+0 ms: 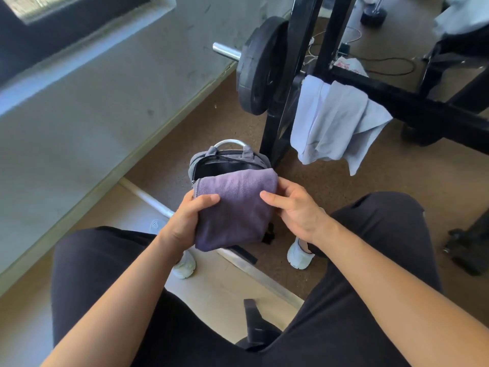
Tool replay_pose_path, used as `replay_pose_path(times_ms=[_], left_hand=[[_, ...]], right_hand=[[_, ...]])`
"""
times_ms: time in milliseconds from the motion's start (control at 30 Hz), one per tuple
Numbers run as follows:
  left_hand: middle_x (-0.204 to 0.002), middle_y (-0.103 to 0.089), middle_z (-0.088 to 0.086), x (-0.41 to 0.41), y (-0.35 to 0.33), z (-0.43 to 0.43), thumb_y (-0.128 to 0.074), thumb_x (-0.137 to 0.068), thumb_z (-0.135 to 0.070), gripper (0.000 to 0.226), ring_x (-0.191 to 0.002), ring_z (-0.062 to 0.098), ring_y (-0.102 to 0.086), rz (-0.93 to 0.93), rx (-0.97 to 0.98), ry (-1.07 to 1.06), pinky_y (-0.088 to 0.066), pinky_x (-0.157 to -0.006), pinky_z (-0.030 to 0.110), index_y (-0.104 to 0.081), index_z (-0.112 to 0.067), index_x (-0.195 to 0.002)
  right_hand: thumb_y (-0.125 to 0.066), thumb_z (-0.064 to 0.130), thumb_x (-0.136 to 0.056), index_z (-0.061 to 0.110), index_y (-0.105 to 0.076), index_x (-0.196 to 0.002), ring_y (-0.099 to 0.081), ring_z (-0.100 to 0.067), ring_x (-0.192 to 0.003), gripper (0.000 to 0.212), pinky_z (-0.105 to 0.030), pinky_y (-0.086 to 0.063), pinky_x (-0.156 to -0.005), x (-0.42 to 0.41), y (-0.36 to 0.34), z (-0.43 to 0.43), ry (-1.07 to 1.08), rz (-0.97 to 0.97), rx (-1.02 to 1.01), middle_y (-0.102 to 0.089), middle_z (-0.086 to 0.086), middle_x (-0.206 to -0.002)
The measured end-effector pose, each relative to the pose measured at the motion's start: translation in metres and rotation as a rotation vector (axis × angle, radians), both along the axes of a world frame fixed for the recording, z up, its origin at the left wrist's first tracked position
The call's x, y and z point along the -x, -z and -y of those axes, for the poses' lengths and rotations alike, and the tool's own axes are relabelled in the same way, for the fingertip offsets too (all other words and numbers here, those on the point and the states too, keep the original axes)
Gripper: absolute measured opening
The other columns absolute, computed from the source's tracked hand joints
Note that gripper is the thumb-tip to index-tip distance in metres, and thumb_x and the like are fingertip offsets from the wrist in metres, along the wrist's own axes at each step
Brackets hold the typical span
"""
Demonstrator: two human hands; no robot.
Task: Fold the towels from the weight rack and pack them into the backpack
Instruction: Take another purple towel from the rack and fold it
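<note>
Gripping the folded purple towel (pixel 238 207) by its sides, the left hand (pixel 185 218) and right hand (pixel 296 207) curl round it; the towel hides most of the open backpack (pixel 227 162).

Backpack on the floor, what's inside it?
The backpack is open on top and shows only dark lining. The purple towel, gripped by the left hand and right hand, covers the rest, so anything deeper is hidden.

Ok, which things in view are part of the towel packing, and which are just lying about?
Part of the job: purple towel, gripped by left hand and right hand; open backpack; pale blue towel draped on the weight rack.
Lying about: weight plate; white bar on the floor.
</note>
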State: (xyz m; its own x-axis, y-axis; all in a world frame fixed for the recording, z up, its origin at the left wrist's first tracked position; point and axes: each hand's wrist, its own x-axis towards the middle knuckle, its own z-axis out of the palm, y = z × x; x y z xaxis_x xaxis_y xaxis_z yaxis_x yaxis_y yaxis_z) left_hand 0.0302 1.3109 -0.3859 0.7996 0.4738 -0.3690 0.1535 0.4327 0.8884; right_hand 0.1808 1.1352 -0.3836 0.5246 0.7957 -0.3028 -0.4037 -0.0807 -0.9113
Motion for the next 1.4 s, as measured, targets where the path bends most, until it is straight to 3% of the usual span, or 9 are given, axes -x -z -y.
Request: replay_pose_path(times_ms=[167,367,500,733,800,867,1000,1200,1400], left_hand=[[-0.076,-0.064,0.002,-0.005,0.01,-0.002,-0.078,-0.07,-0.04,0.021,-0.076,0.018,-0.056,0.032,-0.164,-0.138,-0.045,-0.072,0.034,-0.071,-0.021,-0.077],[-0.078,-0.047,0.009,-0.005,0.018,-0.003,-0.085,-0.067,-0.033,0.053,-0.075,0.022,-0.044,0.091,-0.314,-0.214,-0.037,-0.071,0.039,-0.048,0.004,-0.078],[-0.079,-0.062,0.008,-0.006,0.013,-0.005,-0.084,-0.065,-0.028,0.024,-0.08,0.023,-0.056,0.098,-0.234,-0.214,-0.045,-0.077,0.04,-0.068,-0.016,-0.078],[-0.082,-0.067,0.004,-0.005,0.012,-0.006,-0.084,-0.067,-0.03,0.024,-0.078,0.017,-0.061,0.145,-0.207,-0.184,-0.05,-0.072,0.029,-0.071,-0.016,-0.082],[-0.078,-0.054,0.009,-0.004,0.014,-0.006,-0.084,-0.071,-0.034,0.04,-0.075,0.019,-0.051,0.114,-0.321,-0.179,-0.043,-0.067,0.031,-0.059,-0.004,-0.079],[-0.074,-0.053,0.002,-0.004,0.013,-0.006,-0.085,-0.075,-0.033,0.034,-0.072,0.015,-0.05,0.112,-0.413,-0.174,-0.043,-0.065,0.028,-0.058,-0.014,-0.071],[-0.117,-0.06,-0.011,-0.006,0.016,-0.008,-0.085,-0.074,-0.043,0.019,-0.118,0.017,-0.06,0.08,-0.579,-0.177,-0.053,-0.094,0.034,-0.071,-0.041,-0.086],[-0.132,-0.065,0.008,-0.01,0.016,-0.006,-0.076,-0.077,-0.057,0.074,-0.121,0.022,-0.064,0.037,0.099,-0.052,-0.046,-0.107,0.043,-0.054,-0.012,-0.131],[-0.127,-0.072,0.011,-0.007,0.004,0.001,-0.081,-0.065,-0.059,0.069,-0.117,0.026,-0.069,-0.014,0.288,0.219,-0.044,-0.11,0.045,-0.076,-0.017,-0.12]], right_hand=[[-0.074,0.016,-0.09,0.024,-0.071,-0.105,-0.068,-0.012,-0.103,0.016,-0.027,-0.056,-0.087,0.001,0.001,0.001,0.083,0.455,0.148,-0.073,-0.001,-0.106],[-0.076,0.046,-0.082,0.015,-0.076,-0.096,-0.038,-0.026,-0.132,0.034,-0.039,-0.038,-0.107,-0.008,0.009,-0.002,0.226,1.199,0.254,-0.043,0.0,-0.15],[-0.075,0.049,-0.08,0.012,-0.078,-0.092,-0.044,-0.025,-0.139,0.039,-0.048,-0.034,-0.112,-0.011,-0.002,0.0,0.175,1.408,0.109,-0.058,-0.001,-0.144],[-0.077,0.01,-0.087,0.006,-0.066,-0.103,-0.065,-0.014,-0.092,0.02,-0.029,-0.055,-0.08,0.006,-0.013,-0.001,0.188,0.986,0.014,-0.066,-0.003,-0.096],[-0.073,0.006,-0.089,0.012,-0.066,-0.103,-0.068,-0.015,-0.091,0.017,-0.027,-0.056,-0.078,0.007,-0.017,-0.001,0.176,0.79,0.042,-0.069,-0.001,-0.094],[-0.069,0.002,-0.091,0.018,-0.067,-0.106,-0.07,-0.015,-0.099,0.022,-0.024,-0.056,-0.083,0.005,-0.019,0.0,0.139,0.554,0.028,-0.073,0.0,-0.099],[-0.055,-0.009,-0.094,0.015,-0.064,-0.113,-0.065,-0.022,-0.11,0.033,-0.031,-0.054,-0.093,0.0,-0.018,-0.002,0.106,0.017,-0.081,-0.07,-0.005,-0.108],[-0.045,-0.009,-0.095,0.014,-0.057,-0.13,-0.065,-0.019,-0.108,0.044,-0.032,-0.051,-0.099,-0.01,-0.014,0.001,0.057,-0.232,-0.151,-0.067,-0.009,-0.112],[-0.044,-0.01,-0.096,0.008,-0.055,-0.137,-0.064,-0.023,-0.116,0.046,-0.033,-0.051,-0.101,-0.015,-0.006,0.0,0.025,-0.181,-0.048,-0.067,-0.012,-0.12]])
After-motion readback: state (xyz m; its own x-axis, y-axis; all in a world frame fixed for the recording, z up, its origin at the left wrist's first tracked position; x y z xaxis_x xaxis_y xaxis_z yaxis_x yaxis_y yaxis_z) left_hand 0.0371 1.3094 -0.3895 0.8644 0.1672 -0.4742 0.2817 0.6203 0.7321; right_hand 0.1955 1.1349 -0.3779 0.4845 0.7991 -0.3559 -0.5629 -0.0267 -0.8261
